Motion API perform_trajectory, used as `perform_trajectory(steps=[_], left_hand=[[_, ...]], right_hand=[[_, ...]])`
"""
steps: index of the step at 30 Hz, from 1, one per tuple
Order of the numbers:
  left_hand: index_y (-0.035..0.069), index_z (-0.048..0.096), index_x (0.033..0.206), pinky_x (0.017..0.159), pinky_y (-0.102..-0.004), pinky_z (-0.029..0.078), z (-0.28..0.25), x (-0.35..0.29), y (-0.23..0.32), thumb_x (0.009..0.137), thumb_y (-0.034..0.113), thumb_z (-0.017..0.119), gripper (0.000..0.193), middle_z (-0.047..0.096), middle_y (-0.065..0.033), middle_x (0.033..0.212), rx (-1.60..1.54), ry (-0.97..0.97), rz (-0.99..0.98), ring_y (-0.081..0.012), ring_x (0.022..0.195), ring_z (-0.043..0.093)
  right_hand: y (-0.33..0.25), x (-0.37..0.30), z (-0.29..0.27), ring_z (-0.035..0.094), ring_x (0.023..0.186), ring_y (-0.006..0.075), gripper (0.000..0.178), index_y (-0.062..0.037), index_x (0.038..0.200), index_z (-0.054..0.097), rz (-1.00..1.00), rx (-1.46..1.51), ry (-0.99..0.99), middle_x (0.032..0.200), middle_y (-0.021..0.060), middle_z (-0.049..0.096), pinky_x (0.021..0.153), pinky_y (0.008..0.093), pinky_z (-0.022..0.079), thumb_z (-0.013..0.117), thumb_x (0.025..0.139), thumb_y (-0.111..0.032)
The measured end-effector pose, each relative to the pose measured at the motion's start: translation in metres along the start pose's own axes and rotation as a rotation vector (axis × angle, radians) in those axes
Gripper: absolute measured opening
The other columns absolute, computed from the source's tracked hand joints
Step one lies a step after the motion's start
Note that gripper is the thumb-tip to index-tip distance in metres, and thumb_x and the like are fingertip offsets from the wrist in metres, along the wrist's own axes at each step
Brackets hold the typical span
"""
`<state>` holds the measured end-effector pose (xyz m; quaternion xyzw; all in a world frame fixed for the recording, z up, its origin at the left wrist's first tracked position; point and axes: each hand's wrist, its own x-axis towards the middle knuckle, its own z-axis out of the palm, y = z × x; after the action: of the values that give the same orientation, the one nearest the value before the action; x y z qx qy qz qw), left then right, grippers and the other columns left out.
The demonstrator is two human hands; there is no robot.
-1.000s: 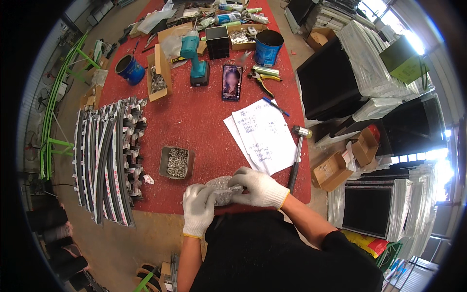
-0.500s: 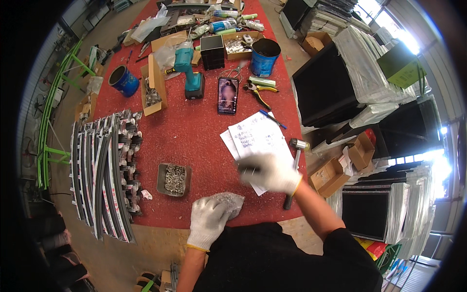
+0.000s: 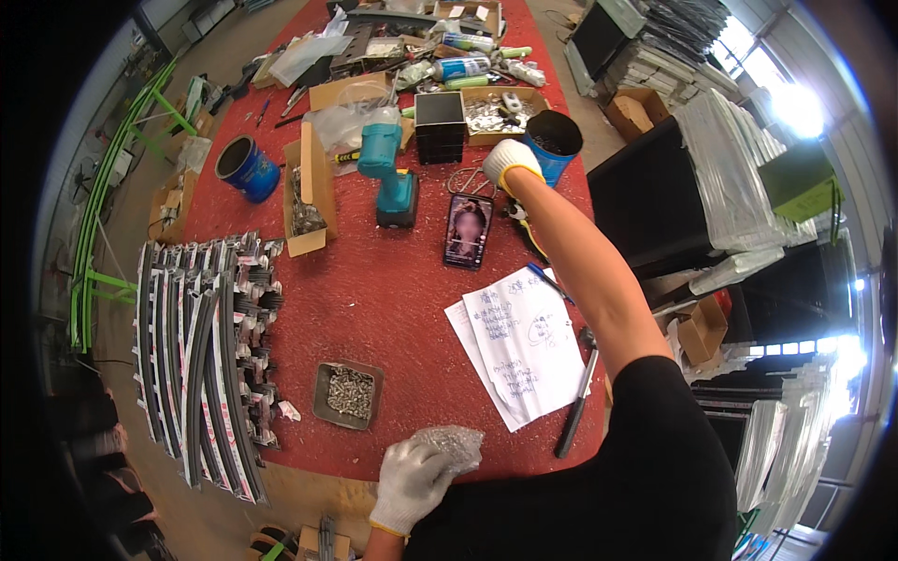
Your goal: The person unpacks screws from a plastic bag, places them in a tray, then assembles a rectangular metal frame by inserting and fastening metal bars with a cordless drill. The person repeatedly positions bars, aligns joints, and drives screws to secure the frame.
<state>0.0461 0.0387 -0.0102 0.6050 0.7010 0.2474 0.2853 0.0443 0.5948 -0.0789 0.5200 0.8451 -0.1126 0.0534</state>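
Note:
At the near edge of the red table, my left hand (image 3: 412, 481), in a white knit glove, is closed on a clear plastic bag (image 3: 460, 447). What is inside the bag is hard to make out. My right arm stretches far across the table, and its gloved right hand (image 3: 512, 166) is beside a blue can (image 3: 562, 166) and a pair of scissors (image 3: 463, 180). The right fingers are turned away and hidden. Just below that hand lie yellow-handled pliers (image 3: 533, 237) and a phone (image 3: 468, 230). A square metal tin (image 3: 324, 412) of small screws stands left of the bag.
Curved metal strips (image 3: 192, 365) are stacked along the left edge. A teal cordless drill (image 3: 382, 154), an open cardboard box (image 3: 325, 187) and another blue can (image 3: 251, 173) stand farther back. Written papers (image 3: 514, 383) and a hammer (image 3: 577, 397) lie on the right.
My right hand has moved from above the papers to the far side, by the blue can and scissors. My left hand stays on the bag. The whole view has shifted slightly.

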Motion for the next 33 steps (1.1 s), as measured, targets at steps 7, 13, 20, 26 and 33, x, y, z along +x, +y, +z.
perform_trajectory(steps=[7, 13, 20, 26, 33], left_hand=[[0.015, 0.079, 0.089, 0.081, -0.0464, 0.054, -0.002, 0.005, -0.002, 0.079, 0.019, 0.083, 0.012, 0.072, -0.0037, 0.086, -0.031, -0.035, -0.048, -0.0291, 0.09, 0.07], [0.014, 0.08, 0.092, 0.082, -0.046, 0.055, -0.003, 0.009, -0.006, 0.078, 0.017, 0.084, 0.015, 0.075, -0.0036, 0.089, -0.075, -0.065, -0.081, -0.0286, 0.091, 0.071], [0.013, 0.08, 0.091, 0.083, -0.0461, 0.054, 0.001, 0.007, -0.009, 0.078, 0.015, 0.085, 0.014, 0.075, -0.0036, 0.09, -0.099, -0.023, -0.068, -0.029, 0.091, 0.071], [0.013, 0.08, 0.092, 0.085, -0.046, 0.053, 0.005, 0.001, -0.011, 0.079, 0.015, 0.085, 0.014, 0.074, -0.0045, 0.09, -0.074, -0.026, -0.076, -0.0298, 0.094, 0.07], [0.012, 0.079, 0.093, 0.084, -0.0472, 0.053, 0.004, 0.001, -0.005, 0.08, 0.018, 0.086, 0.016, 0.073, -0.0069, 0.089, -0.017, -0.018, -0.04, -0.0316, 0.093, 0.07]], right_hand=[[0.002, 0.087, 0.065, 0.074, 0.123, 0.0365, 0.037, -0.0079, 0.118, 0.083, 0.187, 0.118, -0.011, 0.128, 0.0196, 0.077, 0.102, 0.0439, 0.059, 0.074, 0.088, -0.029], [0.05, 0.186, 0.145, 0.067, 0.136, 0.0323, 0.05, -0.0169, 0.138, 0.076, 0.086, -0.137, 0.005, 0.146, 0.0141, 0.07, 0.113, 0.0425, 0.052, 0.065, 0.097, -0.044], [0.014, 0.133, 0.059, 0.073, 0.125, 0.035, 0.044, -0.0114, 0.128, 0.08, 0.159, 0.066, 0.02, 0.135, 0.0186, 0.075, 0.102, 0.0448, 0.058, 0.065, 0.095, -0.037], [-0.013, 0.087, -0.029, 0.077, 0.114, 0.0388, 0.04, -0.0085, 0.118, 0.083, 0.043, -0.044, 0.273, 0.126, 0.02, 0.078, 0.096, 0.0485, 0.06, 0.06, 0.095, -0.032], [-0.008, -0.02, -0.144, 0.077, 0.107, 0.0436, 0.039, -0.0011, 0.107, 0.083, 0.083, 0.3, 0.544, 0.114, 0.0301, 0.077, 0.095, 0.0513, 0.061, 0.058, 0.097, -0.029]])
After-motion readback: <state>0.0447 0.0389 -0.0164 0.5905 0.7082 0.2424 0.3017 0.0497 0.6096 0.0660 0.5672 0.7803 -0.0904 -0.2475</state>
